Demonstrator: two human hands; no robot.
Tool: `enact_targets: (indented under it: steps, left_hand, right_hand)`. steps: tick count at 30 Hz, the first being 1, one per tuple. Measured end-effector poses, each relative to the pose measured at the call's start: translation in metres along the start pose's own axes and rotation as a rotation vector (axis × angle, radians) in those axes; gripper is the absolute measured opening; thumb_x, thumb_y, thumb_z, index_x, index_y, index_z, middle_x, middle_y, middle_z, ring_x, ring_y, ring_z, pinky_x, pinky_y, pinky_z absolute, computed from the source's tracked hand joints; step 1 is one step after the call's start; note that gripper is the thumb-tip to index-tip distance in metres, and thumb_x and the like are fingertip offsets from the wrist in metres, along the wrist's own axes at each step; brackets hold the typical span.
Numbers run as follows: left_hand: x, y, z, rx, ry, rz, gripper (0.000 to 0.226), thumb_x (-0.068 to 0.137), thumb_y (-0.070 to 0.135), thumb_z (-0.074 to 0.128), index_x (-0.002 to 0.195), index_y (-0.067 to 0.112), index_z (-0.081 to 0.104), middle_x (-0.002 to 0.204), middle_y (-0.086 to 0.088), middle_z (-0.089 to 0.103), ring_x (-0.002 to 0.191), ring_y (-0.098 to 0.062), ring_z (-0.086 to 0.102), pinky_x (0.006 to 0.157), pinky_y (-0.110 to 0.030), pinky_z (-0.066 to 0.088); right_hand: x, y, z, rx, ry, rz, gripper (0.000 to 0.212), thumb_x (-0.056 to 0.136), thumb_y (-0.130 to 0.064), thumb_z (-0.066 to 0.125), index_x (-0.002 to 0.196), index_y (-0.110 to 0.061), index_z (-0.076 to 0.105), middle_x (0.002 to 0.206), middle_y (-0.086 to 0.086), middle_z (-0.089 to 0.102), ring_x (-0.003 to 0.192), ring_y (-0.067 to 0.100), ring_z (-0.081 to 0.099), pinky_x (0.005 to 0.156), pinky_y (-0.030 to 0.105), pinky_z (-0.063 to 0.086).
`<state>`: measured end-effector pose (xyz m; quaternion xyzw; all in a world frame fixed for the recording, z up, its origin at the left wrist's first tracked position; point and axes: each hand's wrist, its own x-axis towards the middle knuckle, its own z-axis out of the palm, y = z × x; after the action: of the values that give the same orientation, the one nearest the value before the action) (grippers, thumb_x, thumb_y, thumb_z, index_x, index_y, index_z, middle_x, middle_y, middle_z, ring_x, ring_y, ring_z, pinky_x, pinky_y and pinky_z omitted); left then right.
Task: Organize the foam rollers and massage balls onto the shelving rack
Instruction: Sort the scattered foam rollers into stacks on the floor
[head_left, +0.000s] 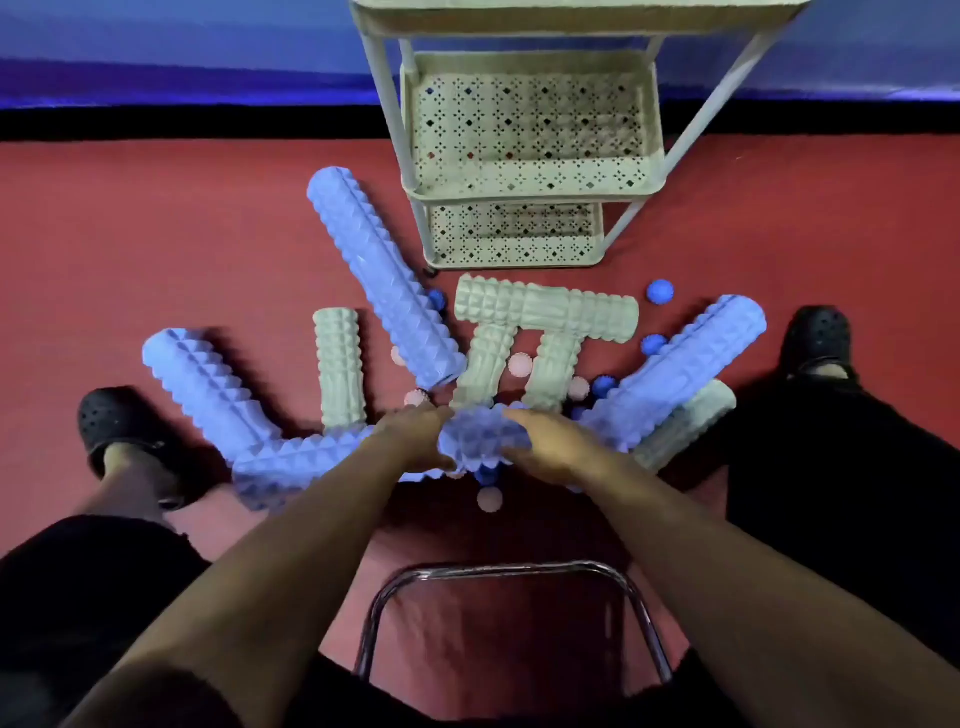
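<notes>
Both my hands grip a blue spiked foam roller (483, 434) seen end-on, low over the red floor. My left hand (415, 434) holds its left side, my right hand (550, 447) its right side. Around it lie several blue rollers, such as a long one (382, 270) and another at the right (680, 374), and several pale green rollers (545, 309). Small blue balls (660, 291) and pink balls (490, 500) are scattered between them. The cream shelving rack (530, 176) stands behind the pile with bare perforated shelves.
A chrome chair frame (509, 571) sits between my knees at the bottom. My feet in black clogs rest at the left (111, 421) and the right (815, 332). A blue wall with a black skirting runs behind the rack.
</notes>
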<state>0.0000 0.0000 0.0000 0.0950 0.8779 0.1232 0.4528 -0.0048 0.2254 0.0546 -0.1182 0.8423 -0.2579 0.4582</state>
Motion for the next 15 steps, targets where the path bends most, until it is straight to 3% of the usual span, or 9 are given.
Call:
enact_targets:
  steps: [3, 7, 12, 13, 15]
  left_hand:
    - [0.013, -0.01, 0.016, 0.032, 0.012, -0.045, 0.096, 0.064, 0.058, 0.078, 0.145, 0.028, 0.038, 0.137, -0.003, 0.05, 0.122, -0.03, 0.052, 0.096, -0.042, 0.046]
    - [0.023, -0.012, 0.03, 0.04, 0.023, -0.106, 0.1, 0.059, 0.058, 0.081, 0.142, 0.027, 0.035, 0.138, -0.003, 0.048, 0.124, -0.03, 0.049, 0.1, -0.044, 0.044]
    - [0.018, -0.006, 0.03, 0.138, 0.057, -0.081, 0.103, 0.055, 0.062, 0.081, 0.138, 0.02, 0.038, 0.135, -0.007, 0.047, 0.127, -0.028, 0.042, 0.1, -0.045, 0.039]
    - [0.014, -0.005, 0.026, 0.146, 0.07, -0.064, 0.104, 0.054, 0.064, 0.081, 0.139, 0.02, 0.038, 0.136, -0.007, 0.046, 0.128, -0.028, 0.041, 0.1, -0.046, 0.039]
    - [0.006, -0.001, 0.015, 0.15, 0.096, -0.025, 0.106, 0.053, 0.067, 0.08, 0.14, 0.022, 0.04, 0.137, -0.006, 0.046, 0.129, -0.028, 0.041, 0.101, -0.046, 0.04]
  right_hand:
    - [0.009, 0.003, 0.002, -0.031, -0.009, -0.068, 0.025, 0.098, -0.031, 0.048, 0.121, -0.023, 0.056, 0.115, -0.011, 0.05, 0.11, 0.015, 0.051, 0.094, 0.033, 0.041]
    - [0.013, 0.011, 0.009, 0.032, 0.004, 0.007, 0.039, 0.094, -0.049, 0.049, 0.129, -0.032, 0.052, 0.123, -0.013, 0.049, 0.116, 0.017, 0.051, 0.1, 0.044, 0.045]
    - [0.002, 0.009, -0.005, -0.032, 0.025, 0.024, 0.041, 0.096, -0.03, 0.059, 0.135, -0.018, 0.054, 0.137, 0.002, 0.056, 0.128, 0.023, 0.049, 0.101, 0.034, 0.04]
    - [0.0, 0.006, -0.011, -0.038, 0.032, 0.029, 0.034, 0.094, -0.031, 0.06, 0.127, -0.021, 0.059, 0.129, 0.002, 0.06, 0.121, 0.025, 0.054, 0.098, 0.036, 0.044]
    - [-0.005, -0.003, -0.021, -0.047, 0.051, 0.036, 0.01, 0.084, -0.038, 0.061, 0.091, -0.032, 0.06, 0.097, -0.005, 0.066, 0.093, 0.023, 0.064, 0.08, 0.041, 0.052]
